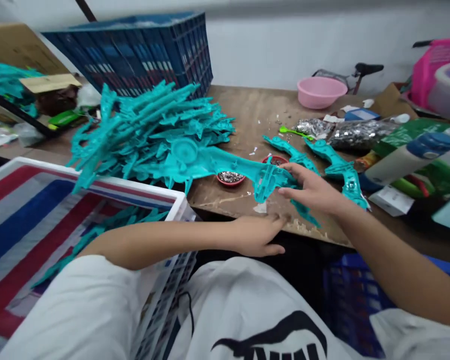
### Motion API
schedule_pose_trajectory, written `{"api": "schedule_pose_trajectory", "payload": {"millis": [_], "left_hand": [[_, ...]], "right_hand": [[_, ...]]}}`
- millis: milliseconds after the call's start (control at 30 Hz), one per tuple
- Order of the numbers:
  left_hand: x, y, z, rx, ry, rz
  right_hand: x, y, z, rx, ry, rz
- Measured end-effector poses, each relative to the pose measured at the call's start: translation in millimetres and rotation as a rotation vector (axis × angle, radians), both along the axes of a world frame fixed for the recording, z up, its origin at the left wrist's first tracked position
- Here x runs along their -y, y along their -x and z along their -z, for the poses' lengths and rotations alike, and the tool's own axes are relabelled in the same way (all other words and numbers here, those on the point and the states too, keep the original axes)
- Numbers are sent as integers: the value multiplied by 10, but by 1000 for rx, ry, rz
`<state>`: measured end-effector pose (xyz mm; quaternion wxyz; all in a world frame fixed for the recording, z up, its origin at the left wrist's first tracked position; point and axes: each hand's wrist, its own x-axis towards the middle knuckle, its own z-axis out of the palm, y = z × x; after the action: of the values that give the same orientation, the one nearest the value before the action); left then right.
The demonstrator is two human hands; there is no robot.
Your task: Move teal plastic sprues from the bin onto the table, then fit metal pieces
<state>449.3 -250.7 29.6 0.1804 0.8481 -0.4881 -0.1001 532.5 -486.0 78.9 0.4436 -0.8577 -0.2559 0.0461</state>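
Observation:
My right hand [311,187] grips a long turquoise plastic moulding [225,167] near its thin end, with the fingers curled over the runner. My left hand [257,235] rests at the worn table edge, its fingertips just below that moulding and apparently not holding it. The moulding's wide end lies against a heaped pile of similar turquoise mouldings [150,125]. To the right of my right hand lie several separate turquoise pieces [341,165]. Two small red dishes of silvery bits [230,178] sit close by on the wooden table [247,115].
A white-rimmed crate lined with red and blue stripes [33,220] sits at lower left, holding turquoise pieces. A blue plastic crate [135,55] stands behind the pile. Also there are a pink basin [320,92], bags of silver bits [360,135] and a bottle [408,160].

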Motion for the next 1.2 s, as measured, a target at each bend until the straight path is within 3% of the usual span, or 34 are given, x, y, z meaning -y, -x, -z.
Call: {"api": "schedule_pose_trajectory", "payload": {"millis": [100, 167, 300, 433, 567, 667, 800, 933, 1200], "left_hand": [[-118, -141, 77, 301, -58, 312], [-200, -312, 167, 470, -33, 398], [-317, -724, 427, 469, -109, 266], [-367, -925, 610, 288, -310, 190], [-335, -829, 620, 223, -367, 190], [-301, -746, 615, 197, -356, 196], [-293, -743, 661, 180, -326, 182], [-310, -779, 674, 147, -301, 175], [-326, -836, 595, 125, -335, 177]], "right_hand": [[197, -267, 69, -181, 288, -50], [188, -371, 216, -311, 488, -55], [16, -392, 516, -411, 796, -69], [-40, -409, 522, -248, 910, -63], [-90, -787, 526, -7, 855, 64], [-169, -1212, 746, 84, 745, 100], [-219, -1578, 1069, 7, 657, 32], [-147, -1648, 1163, 1, 621, 52], [113, -1590, 1076, 107, 555, 188]]}}
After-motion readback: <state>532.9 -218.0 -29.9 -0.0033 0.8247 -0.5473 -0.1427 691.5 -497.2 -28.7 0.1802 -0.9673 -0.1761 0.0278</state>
